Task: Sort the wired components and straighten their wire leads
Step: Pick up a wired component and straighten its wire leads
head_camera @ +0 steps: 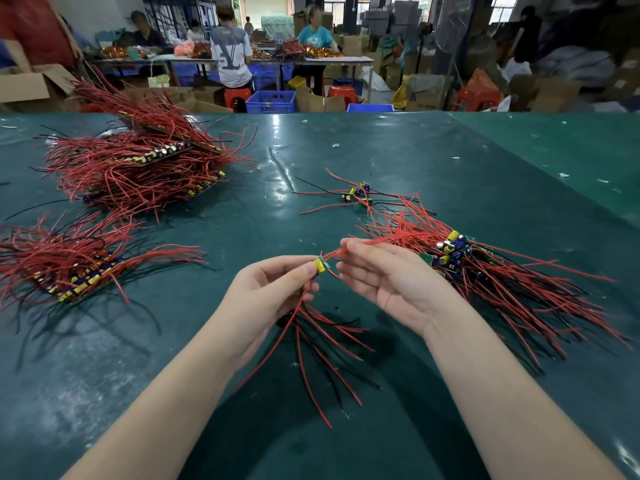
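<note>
Left grip pinching yellow-capped component at centre; right grip pinching its red lead, toward two o'clock, above desk.

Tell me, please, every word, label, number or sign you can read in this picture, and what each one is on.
"LV": large grey monogram on the back of the white T-shirt worn by the person sitting at the far table.
Cardboard box on the floor: dark print, too blurred to read.
Yellow capacitor held by the left hand: markings too small to read.
</note>
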{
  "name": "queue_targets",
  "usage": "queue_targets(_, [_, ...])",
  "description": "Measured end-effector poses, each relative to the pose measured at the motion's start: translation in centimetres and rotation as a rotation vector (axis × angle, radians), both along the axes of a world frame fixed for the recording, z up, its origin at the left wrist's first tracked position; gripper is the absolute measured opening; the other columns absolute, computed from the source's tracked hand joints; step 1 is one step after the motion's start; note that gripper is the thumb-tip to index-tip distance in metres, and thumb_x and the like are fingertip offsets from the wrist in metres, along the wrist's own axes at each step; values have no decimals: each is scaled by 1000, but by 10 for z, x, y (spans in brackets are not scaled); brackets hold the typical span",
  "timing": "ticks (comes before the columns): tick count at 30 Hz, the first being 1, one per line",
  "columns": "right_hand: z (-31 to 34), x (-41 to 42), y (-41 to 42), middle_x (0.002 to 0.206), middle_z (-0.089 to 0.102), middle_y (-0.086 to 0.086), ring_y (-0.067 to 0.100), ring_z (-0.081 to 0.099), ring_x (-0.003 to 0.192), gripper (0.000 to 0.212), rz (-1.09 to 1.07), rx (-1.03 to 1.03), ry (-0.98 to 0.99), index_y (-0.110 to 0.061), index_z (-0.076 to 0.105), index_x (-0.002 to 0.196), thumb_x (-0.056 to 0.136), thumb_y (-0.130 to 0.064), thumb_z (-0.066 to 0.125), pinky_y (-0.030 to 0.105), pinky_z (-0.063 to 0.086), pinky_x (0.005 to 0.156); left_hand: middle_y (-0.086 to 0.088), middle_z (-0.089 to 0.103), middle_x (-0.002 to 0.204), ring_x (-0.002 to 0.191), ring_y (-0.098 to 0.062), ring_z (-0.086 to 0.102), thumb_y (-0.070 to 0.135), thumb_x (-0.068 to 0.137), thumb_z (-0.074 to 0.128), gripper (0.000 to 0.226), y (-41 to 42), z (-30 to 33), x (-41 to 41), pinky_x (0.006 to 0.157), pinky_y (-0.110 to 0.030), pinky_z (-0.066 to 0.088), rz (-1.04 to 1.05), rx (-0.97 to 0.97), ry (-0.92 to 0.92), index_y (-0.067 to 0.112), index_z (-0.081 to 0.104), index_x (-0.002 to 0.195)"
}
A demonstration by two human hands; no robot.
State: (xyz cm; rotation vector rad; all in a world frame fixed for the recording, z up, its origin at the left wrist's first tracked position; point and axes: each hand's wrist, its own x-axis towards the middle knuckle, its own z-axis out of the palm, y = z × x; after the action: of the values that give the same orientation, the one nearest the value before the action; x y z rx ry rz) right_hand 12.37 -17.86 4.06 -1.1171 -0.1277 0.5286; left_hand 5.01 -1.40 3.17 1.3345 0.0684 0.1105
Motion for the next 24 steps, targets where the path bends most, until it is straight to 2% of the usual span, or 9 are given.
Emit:
queue_targets(2, [1,0,0,82,75,5,13,72,71,23,-26,32,-2,-15,80,73,88,-21,63,22,57,61,-4,68,78,70,-9,64,24,69,69,24,2,0,0,67,-18,53,-4,-52,16,10,77,87])
queue_targets(4, [2,1,0,82,75,3,10,71,69,31,-62,41,-15,-17,79,72,93,-25,58,19,55,58,-5,68,79,70,-9,64,24,69,70,23,2,1,0,67,-17,53,-9,-48,19,11,78,86])
queue_targets(12, [6,4,-8,71,72,-2,5,65,55,22,11,17,132,-15,79,69,81,-28,65,18,54,52,-2,69,78,70,-9,62,30,65,72,28,4,0,1,70,-17,54,-3,28,31,14,77,88])
queue_targets(18, [7,5,-10,84,76,1,8,67,58,38,-125,-52,3,-17,80,73,97,-32,53,18,53,50,-4,69,77,68,-11,63,28,64,73,26,5,0,1,70,-18,54,-44,38,67,14,78,85])
queue_targets(24, [8,4,-12,70,73,0,5,59,47,43,-235,-198,-74,-19,78,64,96,-29,52,14,48,47,-5,69,78,70,-12,62,27,65,74,26,4,1,-1,71,-20,53,-136,66,59,13,79,86])
